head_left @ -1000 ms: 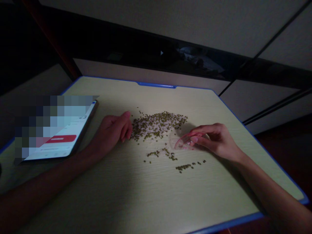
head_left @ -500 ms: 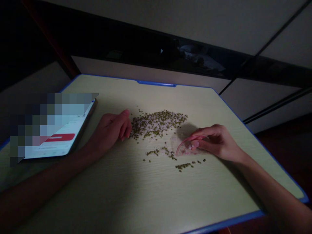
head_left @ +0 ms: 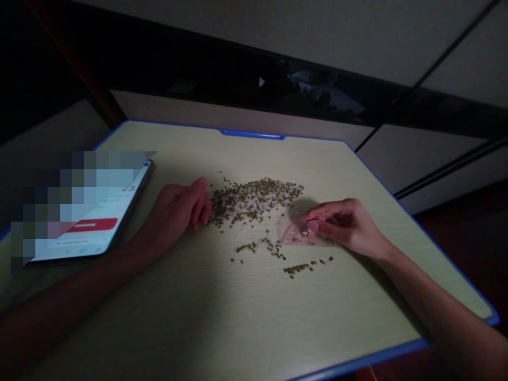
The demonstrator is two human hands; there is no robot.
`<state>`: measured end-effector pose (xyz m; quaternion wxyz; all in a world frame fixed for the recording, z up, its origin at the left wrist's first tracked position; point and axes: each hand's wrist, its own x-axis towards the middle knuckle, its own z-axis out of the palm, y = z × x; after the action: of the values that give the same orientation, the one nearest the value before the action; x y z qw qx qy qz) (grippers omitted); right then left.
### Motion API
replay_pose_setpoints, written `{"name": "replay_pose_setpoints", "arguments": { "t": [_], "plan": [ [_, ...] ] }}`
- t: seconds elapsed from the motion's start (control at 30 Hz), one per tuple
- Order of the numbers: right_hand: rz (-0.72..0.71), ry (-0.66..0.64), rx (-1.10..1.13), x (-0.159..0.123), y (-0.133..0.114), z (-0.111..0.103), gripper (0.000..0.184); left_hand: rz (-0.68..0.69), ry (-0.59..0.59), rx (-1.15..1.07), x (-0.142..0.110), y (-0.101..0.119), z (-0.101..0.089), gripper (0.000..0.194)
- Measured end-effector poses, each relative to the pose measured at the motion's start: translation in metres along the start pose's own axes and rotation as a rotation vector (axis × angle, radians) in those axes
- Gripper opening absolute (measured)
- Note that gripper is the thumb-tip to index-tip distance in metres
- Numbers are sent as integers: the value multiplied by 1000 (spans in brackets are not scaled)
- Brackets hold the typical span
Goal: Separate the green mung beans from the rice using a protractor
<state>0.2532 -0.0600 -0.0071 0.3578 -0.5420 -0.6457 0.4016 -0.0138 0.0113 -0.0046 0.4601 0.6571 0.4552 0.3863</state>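
The clear bag (head_left: 291, 235), edged with a pink strip, was located right of centre on the work surface, at the near right side of the main pile. The right hand (head_left: 349, 225) pinched the bag between the thumb and the bent fingers; small pale and pink bits showed at the fingertips, but whether these were print or loose pieces could not be determined. The main pile of green beans (head_left: 257, 196), mixed with pale grains, lay spread in a low, elongated heap between the two hands. The left hand (head_left: 182, 203) was positioned at the left end of this pile, fingers curled inward and thumb extended along the top; whether anything was gripped inside it could not be determined. A loose trail of beans (head_left: 254, 246) lay on the near side of the pile, and a short row of beans (head_left: 299, 268) lay separately, nearer the person and below the bag. All of these items were placed on a pale, wood-grained table (head_left: 246, 323) with a blue rim. A lit touchscreen device (head_left: 107, 211), partly obscured by pixelation, was situated beyond the left forearm, near the table's left edge. Behind the table stood a pale cabinet (head_left: 278, 24) crossed by a glossy black panel (head_left: 222, 74) bearing faint reflections.
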Motion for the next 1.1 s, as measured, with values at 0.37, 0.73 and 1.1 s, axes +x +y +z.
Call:
{"name": "replay_pose_setpoints", "arguments": {
  "t": [0.37, 0.73, 1.1],
  "plan": [
    [4, -53, -23, 0, 0, 2, 14, 1, -2, -3, -1, 1, 2, 49],
    [-16, -2, 10, 1, 2, 1, 11, 19, -5, -5, -1, 0, 0, 49],
    [-3, 25, -5, 3, 0, 5, 13, 7, -3, 23, -2, 2, 0, 49]
  ]
}}
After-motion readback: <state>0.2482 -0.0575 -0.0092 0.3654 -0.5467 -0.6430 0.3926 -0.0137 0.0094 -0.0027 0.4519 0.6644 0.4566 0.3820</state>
